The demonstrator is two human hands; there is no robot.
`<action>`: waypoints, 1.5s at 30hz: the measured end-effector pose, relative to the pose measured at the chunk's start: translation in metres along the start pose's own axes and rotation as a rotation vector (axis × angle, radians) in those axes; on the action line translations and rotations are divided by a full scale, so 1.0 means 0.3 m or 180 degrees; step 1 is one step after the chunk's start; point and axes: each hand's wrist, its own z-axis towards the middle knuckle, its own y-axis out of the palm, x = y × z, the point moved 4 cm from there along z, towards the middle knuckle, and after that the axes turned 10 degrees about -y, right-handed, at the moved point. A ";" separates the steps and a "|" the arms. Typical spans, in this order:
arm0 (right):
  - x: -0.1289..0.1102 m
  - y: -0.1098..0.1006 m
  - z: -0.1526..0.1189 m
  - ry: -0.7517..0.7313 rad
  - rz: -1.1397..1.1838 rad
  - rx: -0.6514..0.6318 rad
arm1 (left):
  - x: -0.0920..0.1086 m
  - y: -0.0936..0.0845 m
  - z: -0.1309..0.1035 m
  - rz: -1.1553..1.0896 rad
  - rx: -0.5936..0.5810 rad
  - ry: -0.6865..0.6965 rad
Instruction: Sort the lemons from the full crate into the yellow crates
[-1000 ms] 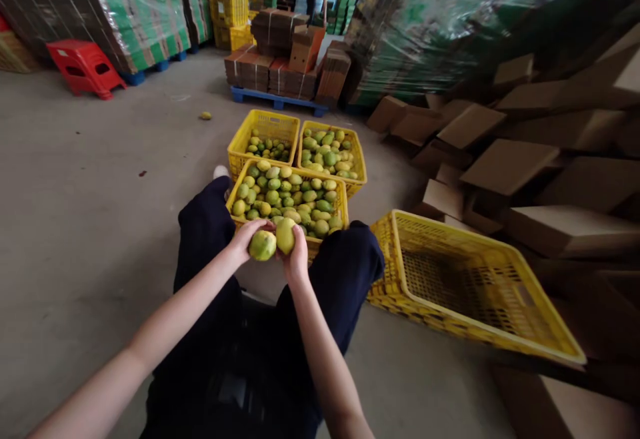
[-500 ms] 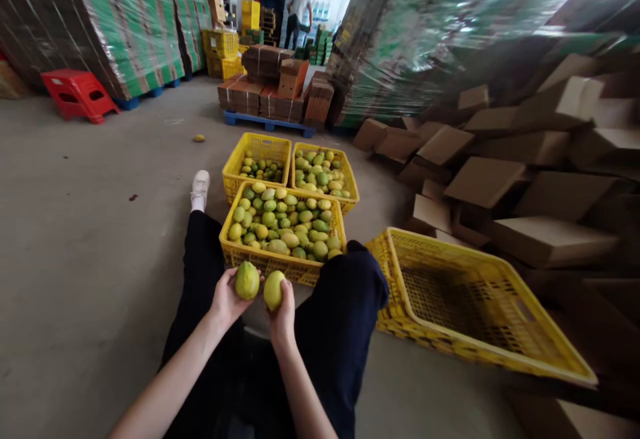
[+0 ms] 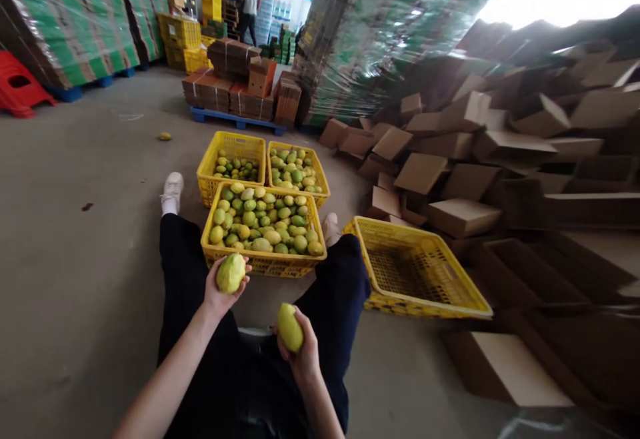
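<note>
My left hand [image 3: 223, 290] holds a bumpy yellow-green fruit [image 3: 231, 273] in its fingers, just short of the near edge of a full yellow crate [image 3: 265, 262]. Lower and to the right, above my right thigh, my right hand [image 3: 303, 347] grips a smoother yellow-green fruit [image 3: 290, 327]. Green and yellow fruits fill the near crate. Behind it stand two more yellow crates, the left one [image 3: 231, 140] with fewer fruits low inside and the right one [image 3: 320, 175] fuller.
An empty yellow crate [image 3: 425, 302] stands right of my right knee. Cardboard boxes [image 3: 463, 215] are heaped beyond it. Bundled cardboard rests on a blue pallet [image 3: 235, 120]. One fruit [image 3: 165, 136] lies on the floor. A person [image 3: 249, 2] stands far back; a red stool [image 3: 23, 89] is far left.
My hands have moved apart, the right one lower and nearer my body, each still with its fruit. The view has turned right, and the distant person now appears more upright.
</note>
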 end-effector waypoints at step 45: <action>-0.016 0.092 0.012 0.0229 0.0107 0.0201 | -0.029 -0.167 0.078 0.0353 0.0131 -0.0362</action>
